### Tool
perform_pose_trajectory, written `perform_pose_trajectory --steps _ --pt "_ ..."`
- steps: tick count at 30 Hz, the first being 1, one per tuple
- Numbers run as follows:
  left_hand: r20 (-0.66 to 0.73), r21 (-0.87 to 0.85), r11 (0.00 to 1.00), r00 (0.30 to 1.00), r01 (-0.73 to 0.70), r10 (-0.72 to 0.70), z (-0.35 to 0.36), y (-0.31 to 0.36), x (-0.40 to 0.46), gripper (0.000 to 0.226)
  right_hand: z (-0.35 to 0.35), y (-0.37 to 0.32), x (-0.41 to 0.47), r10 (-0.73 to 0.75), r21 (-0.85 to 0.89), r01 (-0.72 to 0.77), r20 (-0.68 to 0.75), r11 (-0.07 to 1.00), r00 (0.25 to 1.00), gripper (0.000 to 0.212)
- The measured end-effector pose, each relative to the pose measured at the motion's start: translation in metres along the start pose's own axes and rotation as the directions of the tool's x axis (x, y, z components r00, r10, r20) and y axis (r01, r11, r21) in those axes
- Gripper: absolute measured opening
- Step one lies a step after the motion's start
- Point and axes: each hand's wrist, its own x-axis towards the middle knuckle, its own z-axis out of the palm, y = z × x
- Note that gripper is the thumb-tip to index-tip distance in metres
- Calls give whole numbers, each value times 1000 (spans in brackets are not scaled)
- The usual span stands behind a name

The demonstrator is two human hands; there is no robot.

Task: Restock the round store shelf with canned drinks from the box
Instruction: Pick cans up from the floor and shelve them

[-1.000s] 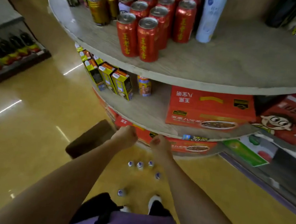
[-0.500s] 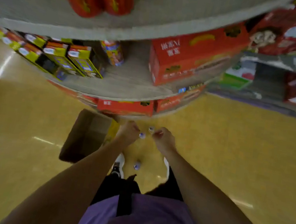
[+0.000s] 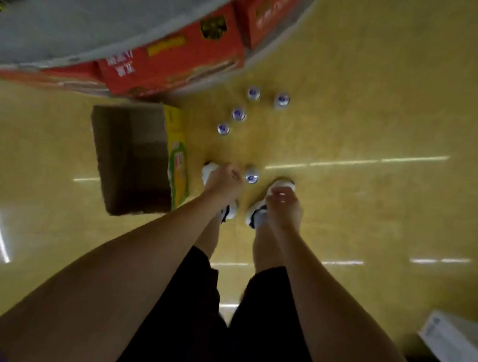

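Both hands reach down to the cans on the floor.

Five cans (image 3: 238,114) stand on the yellow floor (image 3: 377,114), between the open box (image 3: 131,157) and lots of bare floor. The round shelf (image 3: 79,23) edge hangs above. The left hand (image 3: 223,182) and right hand (image 3: 283,206) hang curled, holding nothing, beside the nearest can (image 3: 252,175).

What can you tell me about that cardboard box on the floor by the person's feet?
The cardboard box lies on the yellow floor, left of the person's feet and just below the round shelf's red cartons. Its open brown inside looks empty, though dim. The one printed side is yellow-green with a red mark. Neither hand touches it; the blue-topped cans stand apart, to its right.
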Motion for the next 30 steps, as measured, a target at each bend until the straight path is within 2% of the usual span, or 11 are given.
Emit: perform_pose_trajectory --steps 4,8,11,18,22,25,26,30 --pt "38 95 995 999 9 -13 56 -32 62 21 35 50 66 -2 -34 4 50 999 999 17" --pt "76 107 993 995 55 -63 110 -73 130 13 81 105 135 1 -16 0 98 1000 995 26" --pt "103 149 987 992 56 -71 141 -97 170 20 117 139 175 2 -2 -2 137 1000 991 25" --pt "36 138 987 996 78 -84 198 -120 250 33 174 177 243 5 -8 -4 112 1000 994 20" --pt "-21 31 979 980 199 -199 218 -121 296 44 194 183 273 19 73 -25 82 997 996 24" --pt "32 22 959 959 283 -283 227 -113 311 61 205 188 289 -15 46 10 99 999 995 28" --pt "57 -32 935 935 352 -350 229 -111 315 63 207 191 292 -32 29 29 108 999 994 30" --pt "126 -139 887 896 441 -426 233 -113 322 46 205 203 294 -123 -29 128 140 991 983 33"
